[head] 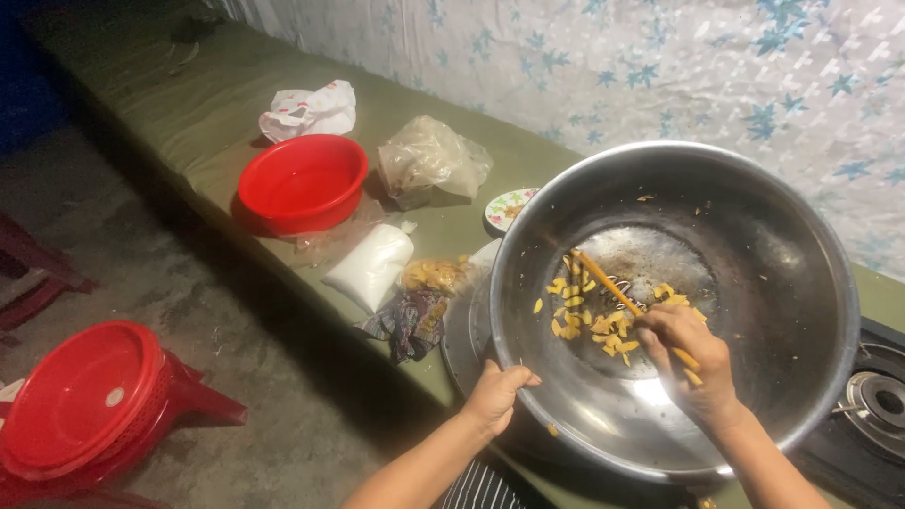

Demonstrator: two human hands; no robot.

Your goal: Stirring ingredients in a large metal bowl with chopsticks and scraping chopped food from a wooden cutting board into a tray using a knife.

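Head view
Left hand (pixel 497 393): grips the near rim of the steel bowl (pixel 754 236), thumb over the edge.
Right hand (pixel 693 363): inside the bowl, clenched around wooden chopsticks (pixel 613 289).
Chopsticks: tips among yellow food pieces (pixel 589 320) at the bowl's bottom.
Bowl: tilted on the green table (pixel 217 113), beside a gas stove (pixel 872 405).
Table, left of the bowl: red basin (pixel 302 181), plastic bags (pixel 432 155), white packet (pixel 370 266).
Floor: red basket (pixel 90 405).

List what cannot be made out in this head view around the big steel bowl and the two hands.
- Head view: right hand covers the grip end of the orange chopsticks.
- Large round steel bowl hides what it rests on.
- Black gas stove is cut off by the right edge.
- Crumpled clear plastic bag: contents blurred.
- Left hand: fingers under the rim are hidden.
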